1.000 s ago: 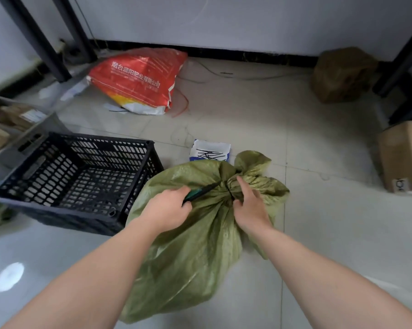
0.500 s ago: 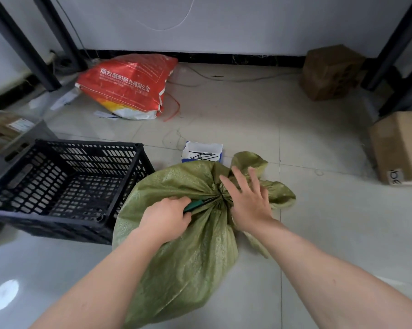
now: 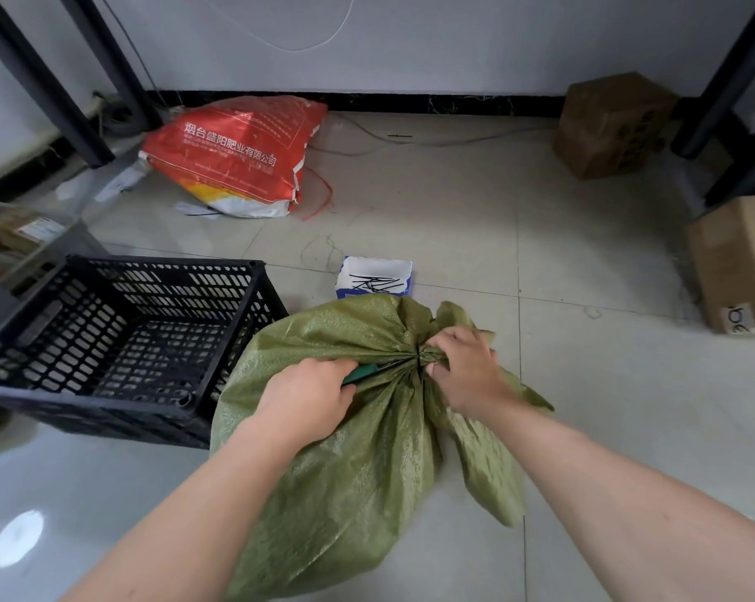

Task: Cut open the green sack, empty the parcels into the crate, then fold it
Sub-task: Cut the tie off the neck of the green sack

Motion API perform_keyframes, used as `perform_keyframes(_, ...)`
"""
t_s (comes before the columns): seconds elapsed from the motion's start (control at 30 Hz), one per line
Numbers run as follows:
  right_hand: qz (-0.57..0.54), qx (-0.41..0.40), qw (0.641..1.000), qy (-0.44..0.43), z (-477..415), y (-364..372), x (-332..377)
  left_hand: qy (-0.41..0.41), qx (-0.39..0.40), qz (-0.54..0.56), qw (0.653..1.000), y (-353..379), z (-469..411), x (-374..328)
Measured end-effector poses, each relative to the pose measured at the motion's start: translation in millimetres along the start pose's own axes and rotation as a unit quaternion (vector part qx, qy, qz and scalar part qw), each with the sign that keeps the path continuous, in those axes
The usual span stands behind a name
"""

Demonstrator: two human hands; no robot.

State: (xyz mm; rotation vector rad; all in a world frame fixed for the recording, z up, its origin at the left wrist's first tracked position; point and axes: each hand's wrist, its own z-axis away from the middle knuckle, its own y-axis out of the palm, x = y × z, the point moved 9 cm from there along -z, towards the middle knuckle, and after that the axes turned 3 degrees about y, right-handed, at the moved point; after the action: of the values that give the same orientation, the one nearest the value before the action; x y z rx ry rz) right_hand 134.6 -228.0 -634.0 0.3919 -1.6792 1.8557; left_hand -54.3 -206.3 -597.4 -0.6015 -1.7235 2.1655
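A full green woven sack (image 3: pixel 358 471) lies on the tiled floor, its neck tied shut and bunched at the top. My left hand (image 3: pixel 308 397) is closed around a green-handled cutter (image 3: pixel 367 372) whose tip points at the tied neck. My right hand (image 3: pixel 464 371) grips the bunched neck just right of the tie. A black plastic crate (image 3: pixel 119 341) stands on the floor, touching the sack's left side; I see nothing in it. The parcels are hidden inside the sack.
A small white and blue box (image 3: pixel 375 278) holding black cable ties sits just beyond the sack. A red printed sack (image 3: pixel 236 158) lies at the back left. Cardboard boxes stand at the back right (image 3: pixel 610 123) and right edge (image 3: pixel 736 262). Dark shelf posts flank both sides.
My right hand went from spread open over the neck to clenched on the bunched neck. My left hand and the cutter stayed against the tie.
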Motion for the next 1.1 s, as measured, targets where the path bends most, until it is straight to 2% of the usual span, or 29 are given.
perform_keyframes(0.13, -0.056, 0.012, 0.998, 0.005, 3.3, -6.1, -0.2, 0.026, 0.001, 0.014, 1.0, -1.3, -1.9, -1.4)
perform_keyframes(0.23, -0.113, 0.016, 0.993, 0.01, 4.8, -12.2, 5.5, 0.05, 0.028, 0.06, 0.997, -1.6, -0.2, -1.0)
perform_keyframes(0.33, -0.168, 0.018, 0.985, 0.029, 1.6, -16.7, 11.6, 0.054, 0.023, 0.108, 0.992, -15.5, 0.8, 2.7)
perform_keyframes(0.47, -0.319, 0.042, 0.946, 0.044, -0.3, -20.8, 24.8, 0.027, 0.016, 0.231, 0.973, -32.1, 0.9, 15.6)
perform_keyframes(0.53, -0.359, 0.064, 0.93, 0.048, 0.8, -21.5, 30.4, 0.014, 0.027, 0.292, 0.956, -35.5, 2.1, 21.0)
perform_keyframes(0.6, -0.387, 0.083, 0.917, 0.049, 1.7, -21.1, 32.7, 0.011, 0.046, 0.301, 0.952, -37.7, 3.2, 25.3)
perform_keyframes(0.7, -0.431, 0.116, 0.894, 0.048, 2.9, -18.5, 36.1, 0.022, 0.073, 0.256, 0.964, -38.9, 5.0, 27.2)
perform_keyframes(0.8, -0.448, 0.132, 0.884, 0.036, 2.4, -21.0, 40.4, 0.036, 0.072, 0.214, 0.974, -42.3, 5.5, 24.8)
perform_keyframes(0.9, -0.432, 0.132, 0.892, 0.018, 1.1, -25.4, 43.6, 0.041, 0.073, 0.2, 0.976, -47.4, 5.5, 23.0)
perform_keyframes(1.0, -0.409, 0.119, 0.904, 0.005, -1.7, -29.1, 44.9, 0.03, 0.101, 0.237, 0.966, -47.5, 8.2, 23.3)
perform_keyframes(1.1, -0.399, 0.117, 0.91, 0.003, -3.7, -30.8, 45.6, 0.007, 0.124, 0.317, 0.94, -41.1, 10.0, 25.0)
